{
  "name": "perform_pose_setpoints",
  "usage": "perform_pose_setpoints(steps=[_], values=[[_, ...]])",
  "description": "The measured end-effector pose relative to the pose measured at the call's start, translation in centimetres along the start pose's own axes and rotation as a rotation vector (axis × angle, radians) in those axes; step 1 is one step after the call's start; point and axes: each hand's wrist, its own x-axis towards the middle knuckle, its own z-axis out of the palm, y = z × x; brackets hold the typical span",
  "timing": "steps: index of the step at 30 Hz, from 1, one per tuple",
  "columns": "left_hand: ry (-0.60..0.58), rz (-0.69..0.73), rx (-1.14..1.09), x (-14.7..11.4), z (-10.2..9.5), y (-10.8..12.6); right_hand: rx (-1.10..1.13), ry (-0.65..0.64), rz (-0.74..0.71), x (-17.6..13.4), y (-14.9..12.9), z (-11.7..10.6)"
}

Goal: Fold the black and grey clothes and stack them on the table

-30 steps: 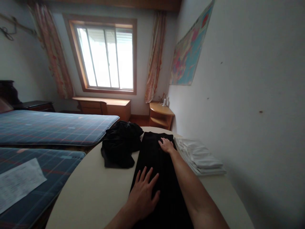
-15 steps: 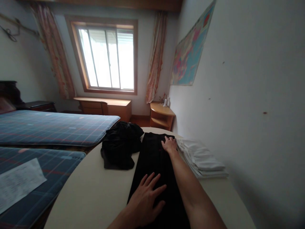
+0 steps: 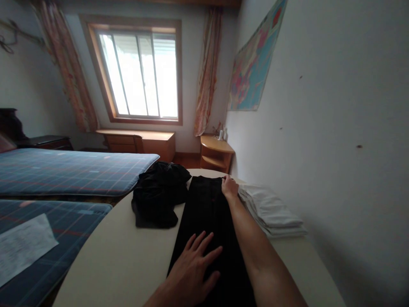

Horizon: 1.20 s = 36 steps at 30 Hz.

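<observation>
Black trousers (image 3: pixel 204 213), folded lengthwise into a long strip, lie flat on the round cream table (image 3: pixel 121 256), running away from me. My left hand (image 3: pixel 194 264) rests on their near part, palm down with fingers spread. At the far end, my right hand (image 3: pixel 230 186) has its fingers closed on the right corner of the waistband. A crumpled heap of black clothing (image 3: pixel 161 196) lies to the left of the trousers. On the right, close to my right forearm, is a stack of folded white cloth (image 3: pixel 271 211).
Left of the table are mattresses with blue plaid covers (image 3: pixel 79 170); a sheet of paper (image 3: pixel 25 249) lies on the nearer one. A white wall (image 3: pixel 335 192) runs along the right. A wooden desk (image 3: pixel 153 136) and a corner shelf (image 3: pixel 217 147) stand at the back.
My right hand has gone from lying spread on the trousers' far end to gripping the waistband corner. My left hand has stayed spread in the same place.
</observation>
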Motion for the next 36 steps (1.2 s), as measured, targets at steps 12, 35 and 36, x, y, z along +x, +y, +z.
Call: perform_pose_setpoints(steps=[12, 35, 36], values=[[0.009, 0.005, 0.014, 0.0, -0.1, 0.3, -0.032, -0.149, -0.215, -1.6, 0.7, 1.6], [0.009, 0.002, 0.010, -0.1, -0.1, 0.2, -0.056, -0.107, -0.023, -0.2, 0.2, 0.3], [0.012, 0.004, 0.010, -0.1, 0.0, 0.2, -0.045, -0.092, -0.017, -0.1, 0.2, 0.2]])
